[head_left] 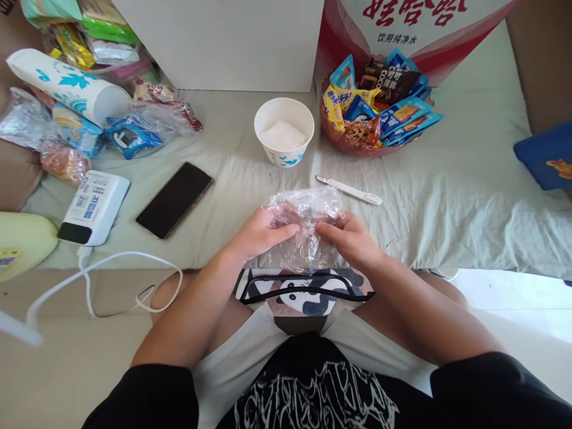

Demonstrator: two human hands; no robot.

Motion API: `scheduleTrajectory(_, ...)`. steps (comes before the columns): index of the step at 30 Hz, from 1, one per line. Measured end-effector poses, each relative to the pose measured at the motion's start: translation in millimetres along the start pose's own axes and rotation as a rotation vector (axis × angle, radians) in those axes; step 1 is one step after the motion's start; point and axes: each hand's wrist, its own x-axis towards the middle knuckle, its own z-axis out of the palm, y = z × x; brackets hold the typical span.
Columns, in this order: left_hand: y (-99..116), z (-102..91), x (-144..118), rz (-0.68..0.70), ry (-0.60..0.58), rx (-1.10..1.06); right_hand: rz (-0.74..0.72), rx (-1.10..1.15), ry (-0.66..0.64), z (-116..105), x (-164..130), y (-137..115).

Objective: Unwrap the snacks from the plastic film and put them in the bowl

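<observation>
A crumpled clear plastic bag, glossy and wrinkled with something pinkish showing through, sits at the near edge of the cloth-covered surface, above the lap. The left hand and right hand each pinch it in a closed grip.

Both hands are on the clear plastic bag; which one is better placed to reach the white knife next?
Right, probably. The white knife lies just beyond the right hand, on that side of the clear plastic bag; the left hand would have to cross over.
</observation>
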Motion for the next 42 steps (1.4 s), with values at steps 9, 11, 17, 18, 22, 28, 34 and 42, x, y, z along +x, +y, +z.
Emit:
scheduleTrajectory(9,9.8,-9.6,-4.2,-0.036,0.002,-0.216,-0.103,0.047,0.001,-6.6,-0.5,-4.4)
scheduleTrajectory(11,11.5,-10.5,-3.1,0.02,0.032,-0.227,-0.12,0.082,0.01,-6.3,0.2,-11.0)
scheduleTrajectory(17,14.3,-21.0,2.6,0.127,0.052,-0.16,-0.148,0.01,-0.085,-13.6,7.2,-27.5)
scheduleTrajectory(18,13.8,-22.6,3.4,0.142,0.076,-0.095,-0.145,-0.061,-0.092,-14.9,8.5,-27.3)
scheduleTrajectory(22,10.2,-24.1,3.3,0.203,0.244,0.193,-0.1,-0.353,-0.07,-16.1,12.4,-21.5)
scheduleTrajectory(28,7.6,-22.5,0.2,0.185,0.201,0.212,-0.055,-0.172,-0.006,-12.1,16.4,-14.6)
scheduleTrajectory(34,-5.9,-29.9,15.8,0.508,0.513,0.151,-0.272,-0.227,0.153,-11.8,21.4,-9.5)
scheduleTrajectory(42,-13.4,2.0,2.6,0.512,0.352,0.392,-0.731,-0.598,0.349,-3.3,14.3,0.6)
